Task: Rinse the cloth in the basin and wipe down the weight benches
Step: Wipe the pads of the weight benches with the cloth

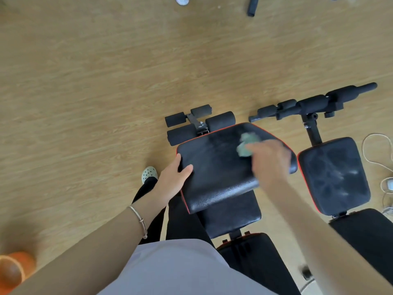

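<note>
A black weight bench (217, 167) with red piping stands in front of me, its seat pad showing wet streaks. My right hand (270, 162), blurred by motion, grips a crumpled pale green cloth (247, 144) against the pad's far right part. My left hand (174, 179) holds the pad's left edge, thumb on top and fingers round the side. A second black bench (333, 175) stands to the right, its pad marked with drying smears.
Foam leg rollers (191, 124) stick out beyond the near bench, and a longer roller bar (314, 103) beyond the right one. White cables and a charger (382, 167) lie at the right edge. An orange basin (12, 271) sits at the bottom left. Wooden floor (106, 81) stretches ahead.
</note>
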